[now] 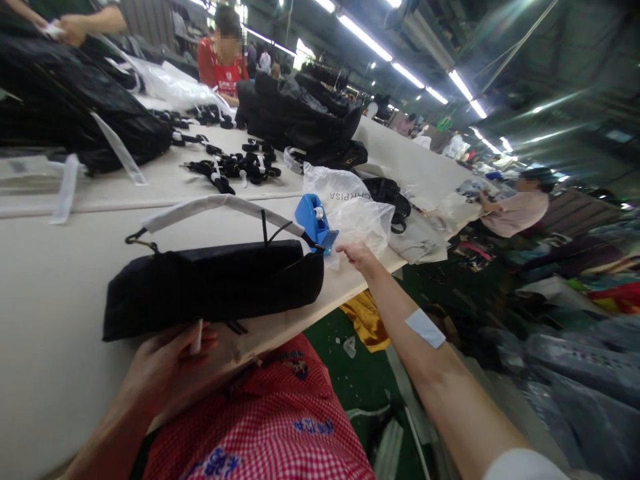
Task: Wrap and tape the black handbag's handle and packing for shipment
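Note:
A black handbag [215, 283] lies on its side on the pale table [50, 280], its handle wrapped in white paper [220, 205]. My left hand [173, 367] rests at the bag's near edge, fingers curled around a small white strip. My right hand [356, 255] reaches out to the right end of the bag, fingers closed, right beside a blue tape dispenser [314, 221]. What the right hand holds, if anything, is hidden. A white plaster is stuck on my right forearm.
Clear plastic bags [350, 207] lie past the dispenser. Black straps [235, 167] and piles of black bags [300, 117] cover the far table. A person in red stands at the back, another sits at right. Yellow cloth [365, 320] lies on the green floor.

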`<state>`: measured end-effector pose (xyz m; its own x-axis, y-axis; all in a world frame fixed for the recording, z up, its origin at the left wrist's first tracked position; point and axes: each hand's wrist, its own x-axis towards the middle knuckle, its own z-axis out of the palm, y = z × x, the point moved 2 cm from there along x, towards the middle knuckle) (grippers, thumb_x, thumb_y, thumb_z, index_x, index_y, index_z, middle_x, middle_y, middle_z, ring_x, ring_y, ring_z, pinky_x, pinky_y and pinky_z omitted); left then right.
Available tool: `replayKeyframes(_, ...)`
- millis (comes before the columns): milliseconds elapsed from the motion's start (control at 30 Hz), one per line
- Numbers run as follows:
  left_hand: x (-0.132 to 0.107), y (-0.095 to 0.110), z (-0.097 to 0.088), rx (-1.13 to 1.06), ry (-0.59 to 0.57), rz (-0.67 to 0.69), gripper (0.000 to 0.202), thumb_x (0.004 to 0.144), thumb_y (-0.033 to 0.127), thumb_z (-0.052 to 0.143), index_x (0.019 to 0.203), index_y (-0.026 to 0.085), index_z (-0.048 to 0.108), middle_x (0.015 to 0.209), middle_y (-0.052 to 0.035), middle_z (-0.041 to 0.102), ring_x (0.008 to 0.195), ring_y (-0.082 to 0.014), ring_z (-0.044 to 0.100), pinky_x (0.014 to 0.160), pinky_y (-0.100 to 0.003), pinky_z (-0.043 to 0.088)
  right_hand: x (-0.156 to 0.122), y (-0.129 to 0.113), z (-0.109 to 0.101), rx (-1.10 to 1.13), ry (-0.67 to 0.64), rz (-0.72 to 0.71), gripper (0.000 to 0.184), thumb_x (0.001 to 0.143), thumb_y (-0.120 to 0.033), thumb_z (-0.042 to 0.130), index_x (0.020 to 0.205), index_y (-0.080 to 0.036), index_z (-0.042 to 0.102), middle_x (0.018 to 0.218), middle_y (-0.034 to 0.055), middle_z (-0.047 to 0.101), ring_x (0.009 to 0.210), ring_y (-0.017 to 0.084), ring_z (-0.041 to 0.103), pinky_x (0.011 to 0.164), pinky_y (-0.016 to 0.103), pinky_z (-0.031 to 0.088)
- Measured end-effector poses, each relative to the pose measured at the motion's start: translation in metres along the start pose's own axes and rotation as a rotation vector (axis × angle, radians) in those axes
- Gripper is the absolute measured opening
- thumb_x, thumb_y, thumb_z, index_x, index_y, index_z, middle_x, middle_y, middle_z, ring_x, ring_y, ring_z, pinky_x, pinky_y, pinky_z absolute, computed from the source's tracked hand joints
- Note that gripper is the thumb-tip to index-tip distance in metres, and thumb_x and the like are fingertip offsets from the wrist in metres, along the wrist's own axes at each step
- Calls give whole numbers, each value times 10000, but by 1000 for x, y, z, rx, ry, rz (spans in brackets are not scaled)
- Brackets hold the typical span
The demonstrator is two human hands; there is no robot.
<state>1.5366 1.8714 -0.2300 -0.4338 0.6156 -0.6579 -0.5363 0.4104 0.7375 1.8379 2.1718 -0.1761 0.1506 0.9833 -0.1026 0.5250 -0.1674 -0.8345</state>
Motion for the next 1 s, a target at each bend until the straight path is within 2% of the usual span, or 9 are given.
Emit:
replayKeyframes(100, 2, -4, -2, -11, -13, 11, 98, 781, 168, 673, 865, 132, 709, 820, -59, 769, 733, -184, 724, 594, -241, 576, -26, 16, -2, -24, -83, -1, 201, 532, -269, 722, 520, -169, 548, 505, -64, 427, 565, 98, 383, 541, 250, 279)
replayKeyframes(200, 0, -8, -1, -38, -84, 66, 237, 646, 209, 781, 855, 116, 719, 825, -61, 753, 715, -186, 711, 620, -260, 578, -63, 2, 6, 43, -314, -61, 253, 566, -367, 761, 629, -162, 628, 572, -50, 495, 562, 86, 394, 546, 237, 304)
replayKeyframes(267, 0, -11, -1, -66, -92, 101, 316, 569, 247, 824, 836, 111, 723, 811, -54, 734, 676, -188, 702, 612, -280, 577, -99, -24, 21, 190, -633, -136, 290, 609, -397, 796, 713, -164, 659, 604, -41, 514, 553, 79, 402, 537, 227, 316)
replayKeyframes(367, 2, -13, -1, -97, -68, 125, 329, 547, 283, 830, 809, 114, 725, 720, -28, 688, 645, -191, 686, 586, -293, 566, -169, -63, 52, 168, -1129, -197, 256, 693, -381, 790, 732, -157, 674, 597, -42, 505, 521, 63, 369, 493, 210, 268)
replayKeyframes(467, 3, -16, 1, -102, -58, 161, 236, 572, 268, 809, 723, 115, 712, 620, -4, 639, 587, -159, 636, 556, -272, 543, -225, -82, 95, 134, -1456, -258, 245, 781, -393, 725, 775, -153, 679, 636, -32, 539, 541, 66, 398, 507, 205, 298)
replayKeyframes(533, 3, -17, 2, -101, -58, 173, 184, 593, 242, 798, 676, 115, 694, 606, -6, 640, 556, -139, 613, 548, -259, 536, -237, -81, 127, 85, -1503, -281, 225, 810, -375, 668, 780, -152, 677, 649, -28, 565, 542, 69, 411, 509, 204, 308)
replayKeyframes(700, 6, -21, 4, -141, -62, 151, 150, 673, 215, 787, 699, 123, 671, 617, -19, 656, 544, -161, 655, 506, -255, 537, -214, -60, 177, -174, -1204, -435, 159, 765, -242, 599, 691, -143, 699, 569, -29, 550, 539, 85, 427, 506, 215, 296)
replayKeyframes(833, 7, -23, 5, -153, -40, 156, 139, 718, 184, 775, 689, 121, 655, 584, 3, 625, 505, -143, 642, 485, -239, 538, -205, -54, 176, -216, -1184, -479, 184, 762, -276, 600, 687, -151, 711, 540, -33, 517, 527, 91, 413, 501, 227, 283)
replayKeyframes(1000, 4, -24, 8, -154, -27, 186, 113, 750, 139, 742, 706, 129, 639, 575, 11, 630, 475, -124, 628, 469, -215, 529, -207, -59, 166, -58, -1443, -287, 264, 799, -416, 654, 832, -159, 708, 560, -55, 466, 499, 76, 341, 472, 227, 227)
